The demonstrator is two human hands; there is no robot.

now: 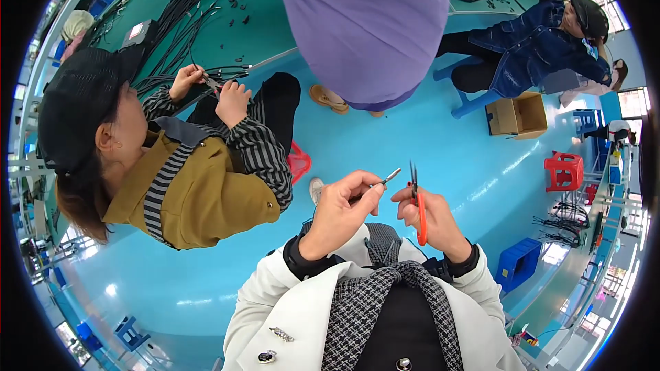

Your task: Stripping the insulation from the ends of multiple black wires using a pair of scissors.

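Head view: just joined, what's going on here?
The wearer's left hand pinches a slim dark piece with a shiny tip, while the right hand holds a red-handled tool, its dark points upward. The tool's points are beside the shiny tip, with a gap between them in the picture. To the left, a co-worker in a mustard-coloured top has both hands raised near black cables on a green table.

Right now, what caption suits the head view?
Left hand pinching a thin metal-tipped piece, right hand holding a red-handled tool, above a blue floor.
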